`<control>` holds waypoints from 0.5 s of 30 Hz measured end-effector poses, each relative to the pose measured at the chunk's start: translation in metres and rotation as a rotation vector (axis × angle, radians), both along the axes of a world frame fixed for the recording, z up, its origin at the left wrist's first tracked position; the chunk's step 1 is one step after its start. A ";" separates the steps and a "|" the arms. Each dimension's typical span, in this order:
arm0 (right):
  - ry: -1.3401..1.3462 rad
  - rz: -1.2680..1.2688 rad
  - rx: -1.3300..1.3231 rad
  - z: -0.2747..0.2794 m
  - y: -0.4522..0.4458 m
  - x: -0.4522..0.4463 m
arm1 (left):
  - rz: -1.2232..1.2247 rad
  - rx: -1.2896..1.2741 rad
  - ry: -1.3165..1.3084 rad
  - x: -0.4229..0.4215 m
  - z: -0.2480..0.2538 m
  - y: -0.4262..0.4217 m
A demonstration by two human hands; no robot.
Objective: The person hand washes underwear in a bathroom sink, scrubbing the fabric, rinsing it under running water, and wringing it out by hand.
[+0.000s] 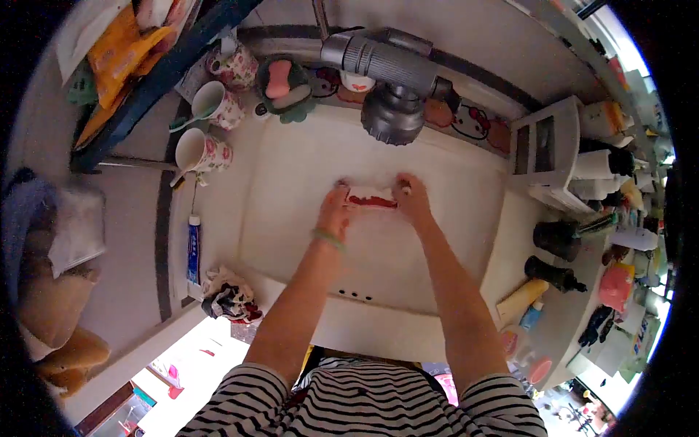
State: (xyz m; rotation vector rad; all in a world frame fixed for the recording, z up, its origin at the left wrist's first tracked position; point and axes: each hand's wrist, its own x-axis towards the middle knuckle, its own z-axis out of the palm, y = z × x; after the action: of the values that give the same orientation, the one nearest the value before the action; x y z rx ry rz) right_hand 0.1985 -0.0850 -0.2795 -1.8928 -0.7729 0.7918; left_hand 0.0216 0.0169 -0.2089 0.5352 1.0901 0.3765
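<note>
Over the white sink basin [291, 211], a small white cloth with a red strip [373, 202] stretches between my two hands. My left hand [336, 211] is closed on its left end and wears a pale green band at the wrist. The right end is pinched in my right hand [412, 198], its fingers bent. Whitish suds or water blur the area just behind the cloth. Above the basin's back part hangs a dark grey faucet [393, 80], apart from both hands.
Floral cups [193, 151] and a green soap dish [295, 109] stand at the back left. A toothpaste tube [194, 251] and crumpled cloth [230, 295] lie on the left rim. Dark bottles [557, 240] and a white drawer unit [545, 149] line the right side.
</note>
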 end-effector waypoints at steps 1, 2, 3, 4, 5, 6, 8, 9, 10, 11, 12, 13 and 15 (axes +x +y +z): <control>0.001 -0.002 0.000 0.015 0.000 -0.016 | -0.069 0.042 0.064 -0.011 -0.022 0.008; -0.304 0.148 -0.200 0.049 0.002 -0.047 | -0.069 0.041 0.067 -0.013 -0.021 0.009; -0.603 0.301 -0.396 0.077 0.003 -0.067 | -0.093 0.062 -0.011 -0.016 -0.015 0.010; -0.594 0.301 -0.391 0.090 0.002 -0.070 | -0.117 0.086 -0.088 -0.020 -0.012 0.012; -0.726 0.563 -0.182 0.101 0.000 -0.070 | -0.120 0.091 -0.078 -0.021 -0.015 0.016; -0.607 0.632 -0.059 0.098 -0.001 -0.063 | -0.055 0.156 -0.027 -0.020 -0.020 0.019; -0.479 0.704 0.054 0.095 0.010 -0.046 | 0.006 0.223 0.022 -0.014 -0.009 0.018; -0.343 0.546 -0.326 0.097 0.020 -0.036 | -0.006 0.150 0.195 -0.007 0.017 0.012; -0.200 0.370 -0.695 0.099 0.028 -0.027 | -0.014 0.115 0.274 -0.004 0.018 0.011; -0.232 0.155 -0.437 0.052 0.028 -0.025 | -0.021 0.076 0.351 -0.001 0.019 0.009; -0.243 0.153 -0.442 0.061 0.023 -0.030 | -0.089 -0.092 0.126 -0.003 -0.009 0.012; -0.036 0.132 -0.095 0.076 0.015 -0.047 | -0.122 -0.173 0.005 0.000 -0.012 0.011; 0.097 0.155 0.274 0.110 -0.007 -0.080 | -0.163 -0.295 -0.268 0.012 -0.003 0.006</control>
State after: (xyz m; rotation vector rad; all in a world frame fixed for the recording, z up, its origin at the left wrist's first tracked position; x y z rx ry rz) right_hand 0.1181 -0.0918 -0.1699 -1.5539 -0.9258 0.8216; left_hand 0.0332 0.0225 -0.2118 0.2980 0.8182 0.1347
